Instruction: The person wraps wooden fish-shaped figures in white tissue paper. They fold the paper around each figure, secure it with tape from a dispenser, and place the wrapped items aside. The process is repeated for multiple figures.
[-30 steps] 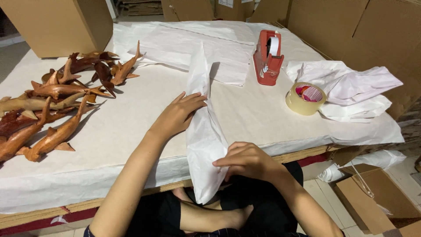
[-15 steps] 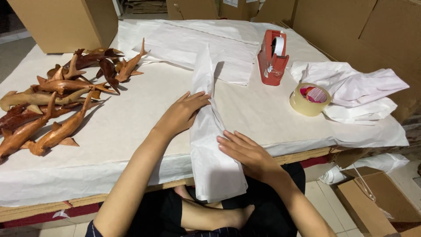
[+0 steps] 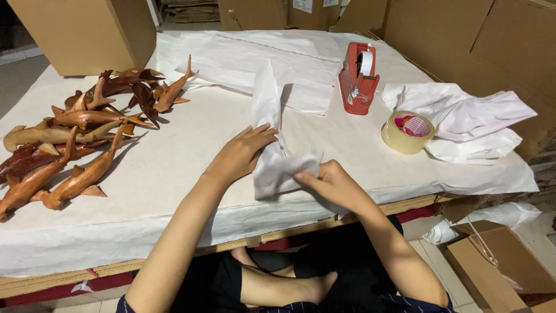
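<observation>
Left hand (image 3: 240, 155) lies palm-down, fingers extended and only slightly curled, pressing flat on the left side of a white paper-wrapped bundle (image 3: 277, 156); no closed grasp, the fingertips rest on the wrapping at about mid-length. Right hand (image 3: 331, 185) is partly closed, thumb and forefinger pinching the lower right fold of the same wrapping and holding it against the bundle's near end. The bundle sits on the paper-covered table (image 3: 174, 174) near its front edge, directly in front of the person, long axis running away from the body; the far end rises to a narrow tip, the near end is wider and crumpled between the two hands. What is inside the wrapping cannot be seen. Beyond the tip, flat white paper sheets (image 3: 278, 64) are spread across the far table. To the right of the bundle, apart from it, stands a red tape dispenser (image 3: 358, 78); nearer the right edge lies a roll of clear tape (image 3: 407, 132), just beside a heap of crumpled white paper (image 3: 469, 124). On the left, well apart from the hands, a pile of brown carved wooden fish-shaped figures (image 3: 75, 139) lies on the table. Cardboard boxes (image 3: 87, 32) stand behind and at the right.
</observation>
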